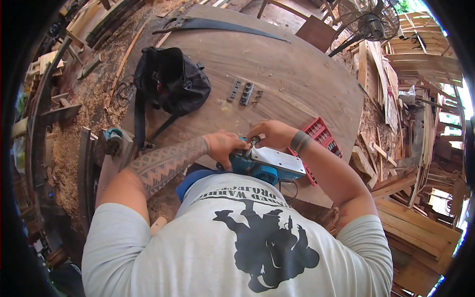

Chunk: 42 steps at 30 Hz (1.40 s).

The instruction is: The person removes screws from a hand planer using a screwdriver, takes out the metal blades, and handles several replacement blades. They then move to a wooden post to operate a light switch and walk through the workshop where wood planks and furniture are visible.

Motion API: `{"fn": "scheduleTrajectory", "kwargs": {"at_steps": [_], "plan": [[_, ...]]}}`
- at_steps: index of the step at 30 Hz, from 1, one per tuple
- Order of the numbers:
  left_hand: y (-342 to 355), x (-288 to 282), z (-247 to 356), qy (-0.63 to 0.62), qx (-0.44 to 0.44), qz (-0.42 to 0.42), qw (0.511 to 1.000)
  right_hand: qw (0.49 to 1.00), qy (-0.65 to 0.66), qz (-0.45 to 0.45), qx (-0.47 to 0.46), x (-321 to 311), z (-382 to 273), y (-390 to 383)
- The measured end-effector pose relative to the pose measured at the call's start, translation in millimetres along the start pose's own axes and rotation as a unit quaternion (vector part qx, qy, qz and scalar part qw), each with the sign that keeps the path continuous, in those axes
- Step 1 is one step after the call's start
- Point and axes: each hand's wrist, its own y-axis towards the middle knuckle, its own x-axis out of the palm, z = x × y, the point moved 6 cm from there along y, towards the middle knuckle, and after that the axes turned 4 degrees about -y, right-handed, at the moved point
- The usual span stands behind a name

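An electric planer (267,166) with a blue body lies sole-up against my front at the near edge of the table, its metal sole plate facing me. My left hand (225,147) grips its left end, with fingers reaching to the cutter area. My right hand (271,133) is closed, its fingertips pinched at the cutter opening; whatever small piece they hold is hidden. Beyond my hands lie a flat slotted metal strip (234,90), a thicker metal bar with round holes (246,93) and thin brownish clips (257,97).
A red tool case with sockets and bits (319,133) lies open beside my right forearm. On the wooden tabletop (292,94) rest a black backpack (170,81) at left and a long saw-like blade (227,25) at the far edge. A fan (368,20) stands far right; timber stacks surround the table.
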Motion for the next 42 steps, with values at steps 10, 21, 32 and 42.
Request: {"fn": "scheduleTrajectory", "kwargs": {"at_steps": [10,21,32,42], "plan": [[17.2,6.0,-15.6,-0.322,-0.053,0.010,0.945,0.993,0.070,0.069,0.068,-16.4,-18.8,-10.4],[26.5,21.6,-17.6,-0.251,-0.065,0.133,0.957,0.988,-0.006,0.090,0.123,-2.7,-0.3,-4.1],[19.9,14.4,-11.6,-0.239,-0.107,0.013,0.965,0.972,-0.007,-0.019,0.235,-19.5,-20.6,1.9],[22.2,14.3,-13.5,-0.276,-0.062,0.020,0.959,0.994,0.070,0.035,0.083,-17.7,-24.6,-0.7]]}}
